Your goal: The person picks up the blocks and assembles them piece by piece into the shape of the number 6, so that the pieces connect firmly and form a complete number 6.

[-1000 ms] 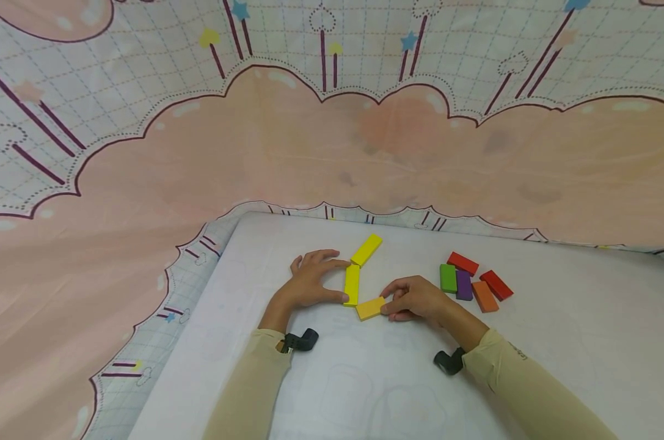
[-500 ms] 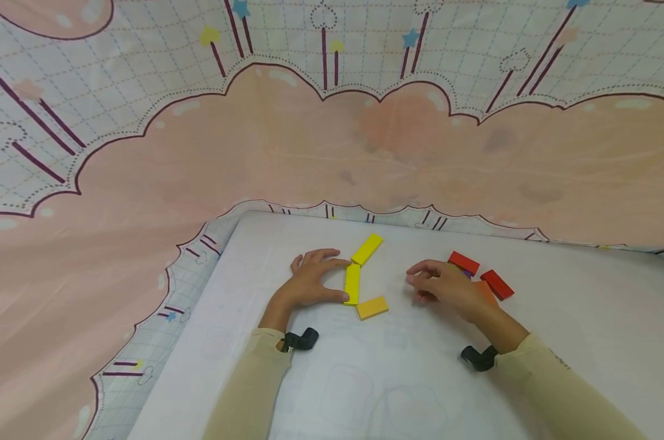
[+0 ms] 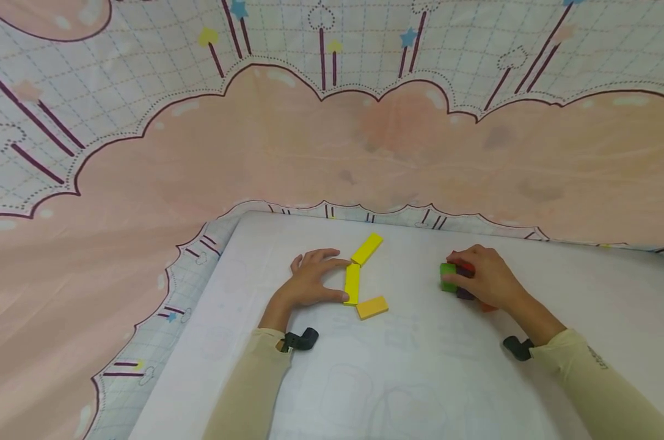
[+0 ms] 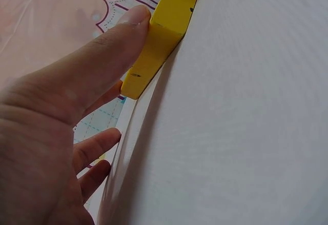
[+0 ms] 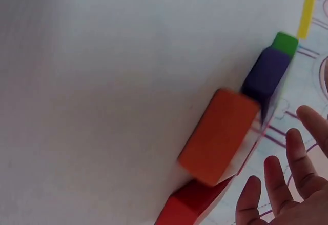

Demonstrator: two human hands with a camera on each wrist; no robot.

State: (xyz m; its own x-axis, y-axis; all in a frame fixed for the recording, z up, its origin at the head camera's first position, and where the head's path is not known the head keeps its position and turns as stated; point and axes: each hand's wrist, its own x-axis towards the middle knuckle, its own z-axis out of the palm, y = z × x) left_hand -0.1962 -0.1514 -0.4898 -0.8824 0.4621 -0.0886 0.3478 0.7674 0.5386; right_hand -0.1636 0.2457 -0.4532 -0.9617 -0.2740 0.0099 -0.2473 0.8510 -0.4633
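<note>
In the head view my left hand (image 3: pixel 310 282) rests by an upright-lying yellow block (image 3: pixel 352 284), thumb and index finger touching its left side near both ends. The left wrist view shows the thumb against that yellow block (image 4: pixel 159 33), with other fingers spread. A second yellow block (image 3: pixel 367 249) slants away at its top, and an orange-yellow block (image 3: pixel 372 307) angles off its bottom. My right hand (image 3: pixel 491 278) hovers over a cluster with a green block (image 3: pixel 448 277), a purple block (image 3: pixel 465 293) and a red block (image 3: pixel 466 266). In the right wrist view its fingers (image 5: pixel 277 179) are extended and apart from the blocks.
An orange block (image 5: pixel 220 135) and another red block (image 5: pixel 189 202) lie in the cluster, mostly covered by the right hand in the head view. The white table (image 3: pixel 397 366) ends at a patterned cloth (image 3: pixel 337 159) behind and to the left.
My right hand has let go of the orange-yellow block and moved right to the coloured cluster. The orange-yellow block stays against the yellow one. My left hand has kept still.
</note>
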